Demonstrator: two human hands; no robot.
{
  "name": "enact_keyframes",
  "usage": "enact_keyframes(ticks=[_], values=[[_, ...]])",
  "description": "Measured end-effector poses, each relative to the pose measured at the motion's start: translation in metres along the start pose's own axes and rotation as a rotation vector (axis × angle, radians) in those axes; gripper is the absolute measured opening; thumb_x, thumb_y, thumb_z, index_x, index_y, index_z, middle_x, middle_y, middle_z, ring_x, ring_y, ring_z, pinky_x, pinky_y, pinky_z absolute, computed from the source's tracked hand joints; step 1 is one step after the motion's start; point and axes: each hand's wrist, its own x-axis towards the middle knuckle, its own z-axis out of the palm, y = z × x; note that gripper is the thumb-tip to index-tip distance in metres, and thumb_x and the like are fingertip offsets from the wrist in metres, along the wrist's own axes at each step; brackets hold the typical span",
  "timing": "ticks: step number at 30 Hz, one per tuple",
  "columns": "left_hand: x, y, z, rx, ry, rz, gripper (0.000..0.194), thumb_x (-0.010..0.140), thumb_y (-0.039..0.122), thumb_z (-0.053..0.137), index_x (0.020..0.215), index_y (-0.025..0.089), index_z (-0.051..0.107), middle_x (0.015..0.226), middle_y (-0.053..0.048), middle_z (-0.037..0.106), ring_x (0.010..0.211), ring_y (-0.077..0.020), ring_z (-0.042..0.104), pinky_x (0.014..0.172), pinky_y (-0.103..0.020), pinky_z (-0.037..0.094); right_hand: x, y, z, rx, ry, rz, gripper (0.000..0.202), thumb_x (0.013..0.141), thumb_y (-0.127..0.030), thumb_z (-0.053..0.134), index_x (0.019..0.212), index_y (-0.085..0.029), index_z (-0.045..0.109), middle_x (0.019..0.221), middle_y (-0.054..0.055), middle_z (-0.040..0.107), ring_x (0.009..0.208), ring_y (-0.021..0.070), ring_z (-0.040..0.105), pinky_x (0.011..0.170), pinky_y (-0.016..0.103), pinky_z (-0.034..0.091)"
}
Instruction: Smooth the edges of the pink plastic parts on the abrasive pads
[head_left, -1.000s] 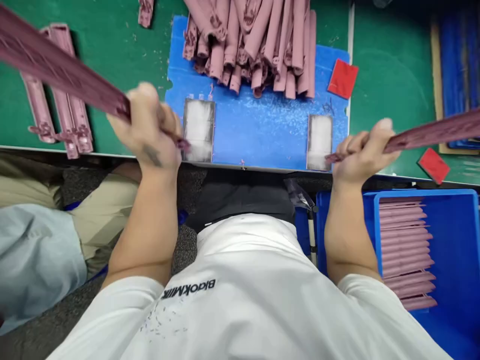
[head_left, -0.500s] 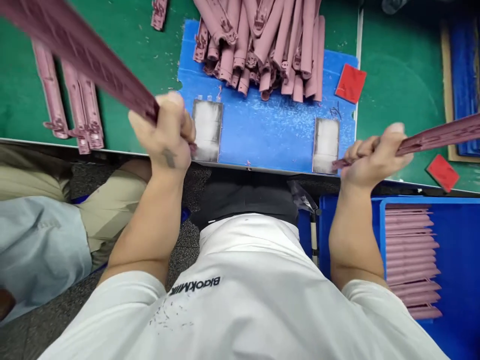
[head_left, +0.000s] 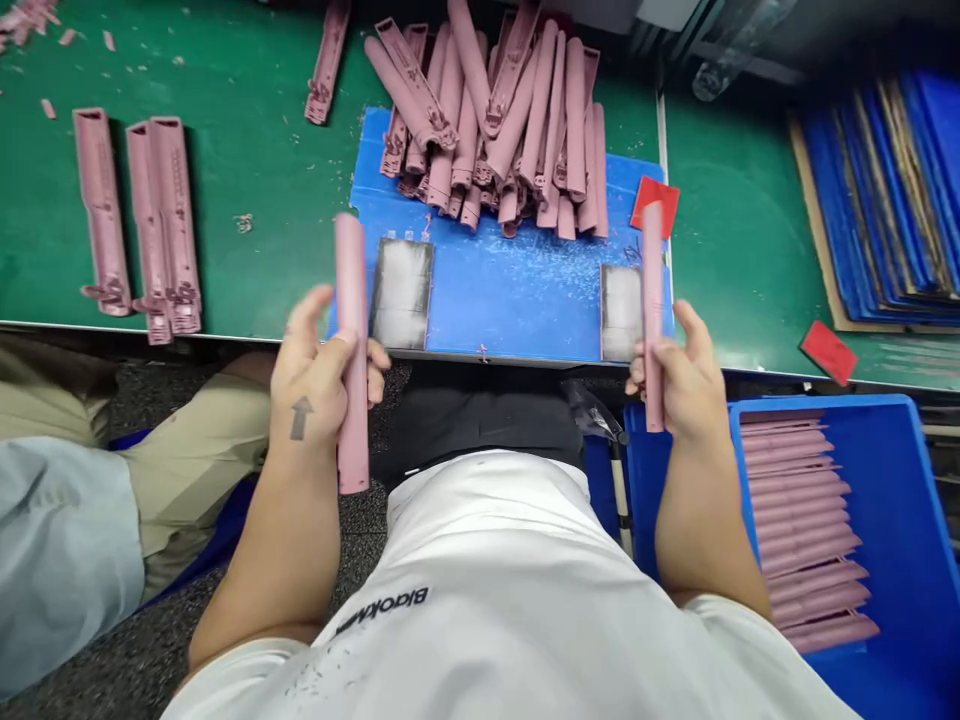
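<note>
My left hand (head_left: 319,375) is closed round a long pink plastic part (head_left: 352,300), held upright with its smooth rounded side showing. In my right hand (head_left: 679,375) is a second pink plastic part (head_left: 652,300), narrower from this angle and also upright. Both parts are lifted off the table, in front of its near edge. Behind the left one lies a worn grey-white pad (head_left: 403,295), and a similar pad (head_left: 621,310) is partly covered by the right one. A pile of pink plastic parts (head_left: 510,130) lies on the blue sheet (head_left: 517,290) farther back.
Several pink parts (head_left: 97,210) lie on the green table (head_left: 255,170) at left. A blue bin (head_left: 900,500) with stacked pink parts stands at lower right. Red squares (head_left: 829,352) and a stack of blue sheets (head_left: 892,200) are at right. Another person's leg (head_left: 202,420) is at left.
Both pink parts have swung from outward slants to upright, smooth sides now showing. My hands have moved lower, and the right one inward. The view has shifted slightly.
</note>
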Motion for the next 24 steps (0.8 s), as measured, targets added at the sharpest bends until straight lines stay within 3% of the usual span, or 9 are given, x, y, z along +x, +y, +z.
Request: enact_keyframes(ticks=[2, 5, 8, 10, 12, 15, 17, 20, 24], values=[[-0.003, 0.009, 0.007, -0.04, -0.041, 0.04, 0.052, 0.09, 0.035, 0.09, 0.141, 0.034, 0.078, 0.081, -0.002, 0.083, 0.04, -0.0207, 0.061, 0.032, -0.027, 0.048, -0.004, -0.013, 0.003, 0.051, -0.076, -0.04, 0.059, 0.081, -0.046, 0.099, 0.134, -0.033, 0.078, 0.097, 0.0, 0.084, 0.067, 0.0217, 0.077, 0.054, 0.036, 0.068], [-0.001, 0.038, 0.024, -0.132, -0.16, 0.052, 0.045, 0.089, 0.039, 0.089, 0.133, 0.033, 0.087, 0.104, -0.009, 0.091, 0.068, -0.0308, 0.083, 0.037, -0.034, 0.062, -0.007, -0.047, 0.01, 0.166, -0.144, -0.166, 0.053, 0.084, -0.058, 0.094, 0.127, -0.028, 0.086, 0.119, 0.009, 0.091, 0.102, 0.0304, 0.091, 0.075, 0.044, 0.08], [0.006, 0.059, 0.035, -0.125, -0.231, 0.109, 0.043, 0.081, 0.036, 0.104, 0.123, 0.035, 0.091, 0.124, -0.007, 0.092, 0.099, -0.0353, 0.092, 0.05, -0.036, 0.073, -0.012, -0.072, 0.013, 0.148, -0.076, -0.318, 0.051, 0.083, -0.055, 0.1, 0.126, -0.03, 0.09, 0.127, 0.007, 0.092, 0.113, 0.0297, 0.093, 0.081, 0.039, 0.081], [0.013, 0.058, 0.033, -0.061, -0.196, 0.183, 0.042, 0.083, 0.042, 0.111, 0.118, 0.029, 0.091, 0.112, -0.008, 0.093, 0.086, -0.0305, 0.091, 0.049, -0.031, 0.071, -0.015, -0.073, 0.011, 0.042, 0.037, -0.396, 0.043, 0.084, -0.048, 0.105, 0.12, -0.029, 0.092, 0.108, 0.005, 0.092, 0.088, 0.0246, 0.091, 0.065, 0.032, 0.075], [0.022, 0.049, 0.024, 0.049, -0.161, 0.264, 0.041, 0.094, 0.054, 0.107, 0.113, 0.021, 0.092, 0.077, -0.005, 0.084, 0.05, -0.0199, 0.074, 0.036, -0.023, 0.056, -0.011, -0.064, 0.006, -0.092, 0.171, -0.485, 0.032, 0.091, -0.049, 0.104, 0.111, -0.028, 0.091, 0.081, 0.0, 0.081, 0.065, 0.0209, 0.08, 0.051, 0.03, 0.065], [0.036, 0.036, 0.011, 0.252, -0.158, 0.427, 0.034, 0.107, 0.049, 0.098, 0.098, 0.017, 0.092, 0.048, 0.006, 0.053, 0.03, -0.0078, 0.037, 0.029, -0.02, 0.029, 0.012, -0.045, -0.004, -0.293, 0.283, -0.662, 0.032, 0.096, -0.059, 0.099, 0.097, -0.03, 0.085, 0.079, 0.002, 0.071, 0.08, 0.0278, 0.082, 0.061, 0.038, 0.068], [0.047, 0.029, 0.014, 0.287, -0.142, 0.582, 0.028, 0.105, 0.041, 0.101, 0.093, 0.018, 0.09, 0.059, 0.004, 0.061, 0.043, -0.0096, 0.052, 0.04, -0.021, 0.042, 0.039, -0.034, -0.002, -0.304, 0.238, -0.721, 0.044, 0.097, -0.07, 0.092, 0.086, -0.03, 0.076, 0.084, 0.005, 0.07, 0.09, 0.0318, 0.082, 0.072, 0.046, 0.071], [0.065, 0.019, 0.04, 0.064, -0.243, 0.673, 0.037, 0.103, 0.055, 0.102, 0.097, 0.022, 0.086, 0.076, -0.001, 0.07, 0.063, -0.0168, 0.07, 0.057, -0.027, 0.059, 0.078, -0.023, 0.017, -0.089, 0.114, -0.641, 0.062, 0.104, -0.085, 0.071, 0.076, -0.032, 0.057, 0.065, 0.0, 0.048, 0.062, 0.023, 0.061, 0.065, 0.047, 0.063], [0.077, 0.013, 0.072, -0.261, -0.291, 0.585, 0.048, 0.107, 0.059, 0.095, 0.085, 0.021, 0.073, 0.059, 0.008, 0.031, 0.043, -0.0083, 0.023, 0.04, -0.023, 0.022, 0.091, -0.02, 0.042, 0.063, 0.126, -0.556, 0.071, 0.105, -0.086, 0.069, 0.074, -0.032, 0.035, 0.061, -0.009, 0.012, 0.049, 0.013, 0.016, 0.046, 0.034, 0.028]])
